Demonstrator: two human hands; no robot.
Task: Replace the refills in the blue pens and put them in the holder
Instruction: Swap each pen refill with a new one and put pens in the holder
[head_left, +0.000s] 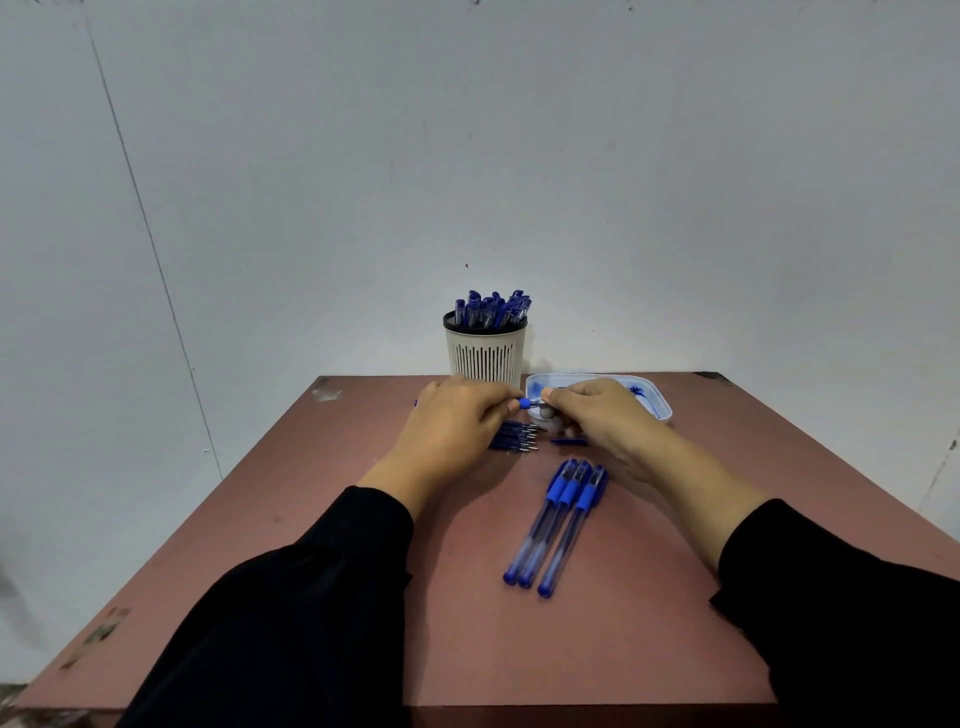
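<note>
My left hand (457, 426) grips a blue pen (524, 404) by its barrel, most of it hidden in the fist. My right hand (597, 415) pinches the pen's tip end, close against the blue grip. Both hands hover above the table in front of the white slotted holder (485, 358), which is packed with several capped blue pens (491, 309). Under my hands lies a small bundle of blue refills (514, 436) with metal tips. Three capped blue pens (558, 525) lie side by side nearer to me. A loose blue cap (569, 442) rests beside the refills.
A shallow white tray (657, 397) stained with blue ink sits right of the holder, partly behind my right hand. The brown table (467, 623) stands against a pale wall, its far edge just behind the holder. Black sleeves cover both forearms.
</note>
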